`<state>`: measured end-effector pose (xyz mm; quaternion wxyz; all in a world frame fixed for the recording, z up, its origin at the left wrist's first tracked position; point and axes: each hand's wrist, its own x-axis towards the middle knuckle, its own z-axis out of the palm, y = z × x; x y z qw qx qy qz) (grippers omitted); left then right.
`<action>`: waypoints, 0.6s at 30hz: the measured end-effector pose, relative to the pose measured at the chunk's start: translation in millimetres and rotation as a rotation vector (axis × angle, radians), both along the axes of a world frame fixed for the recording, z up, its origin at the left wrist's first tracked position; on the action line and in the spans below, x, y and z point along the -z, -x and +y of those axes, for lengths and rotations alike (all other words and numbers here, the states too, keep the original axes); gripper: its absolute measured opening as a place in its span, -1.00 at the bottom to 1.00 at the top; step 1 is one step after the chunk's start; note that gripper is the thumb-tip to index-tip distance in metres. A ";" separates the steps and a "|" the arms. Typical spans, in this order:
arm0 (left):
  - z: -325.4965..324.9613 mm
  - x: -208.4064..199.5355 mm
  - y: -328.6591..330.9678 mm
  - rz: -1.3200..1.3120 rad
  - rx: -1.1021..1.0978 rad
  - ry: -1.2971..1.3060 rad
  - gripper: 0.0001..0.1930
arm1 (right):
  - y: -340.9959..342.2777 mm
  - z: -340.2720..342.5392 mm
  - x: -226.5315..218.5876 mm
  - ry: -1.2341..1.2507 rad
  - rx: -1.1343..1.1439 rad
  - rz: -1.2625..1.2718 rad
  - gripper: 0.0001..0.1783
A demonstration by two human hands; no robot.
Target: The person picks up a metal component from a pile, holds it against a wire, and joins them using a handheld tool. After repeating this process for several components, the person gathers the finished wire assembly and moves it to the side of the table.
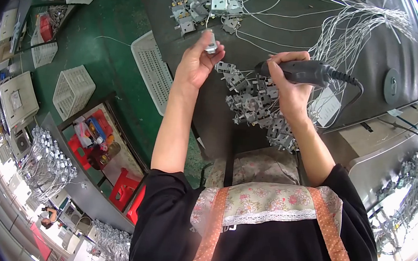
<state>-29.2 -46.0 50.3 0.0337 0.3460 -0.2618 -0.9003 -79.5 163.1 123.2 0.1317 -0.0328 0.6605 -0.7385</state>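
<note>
Between the fingers of my left hand [200, 61] is a small metal switch [211, 43], held just above the dark table. A black corded electric screwdriver [303, 72] lies in the grip of my right hand [290, 88], its nose pointing left toward the left hand. Below and between both hands spreads a pile of grey metal switches [253, 102]. Beyond my left hand sits another cluster of such switches [226, 1], with thin white wires [279, 9] running off to the right. The screwdriver's tip stands apart from the held switch.
A bundle of white wires [354, 31] lies across the far right of the table [292, 32]. The tool's cord [360, 93] curves down at the right. White plastic baskets [151, 70] stand left of the table on a green floor. A round grey disc [391, 85] is at the right edge.
</note>
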 end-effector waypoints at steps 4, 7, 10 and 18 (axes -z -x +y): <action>-13.5 -1.0 7.9 -0.011 -0.093 -0.646 -0.62 | -0.4 -1.2 -3.0 -0.020 -0.027 -0.005 -0.72; -5.0 -11.3 10.7 0.084 -0.030 -0.476 -0.60 | 0.6 -0.8 -0.4 -0.009 -0.005 -0.002 -0.72; 10.5 -24.9 -1.3 0.068 0.028 -0.084 -0.63 | 0.0 0.8 -4.5 -0.006 -0.009 -0.021 -0.71; 11.7 -25.4 -30.5 -0.123 0.305 1.825 -0.67 | 1.9 -13.5 -28.1 0.165 -0.046 0.099 -0.67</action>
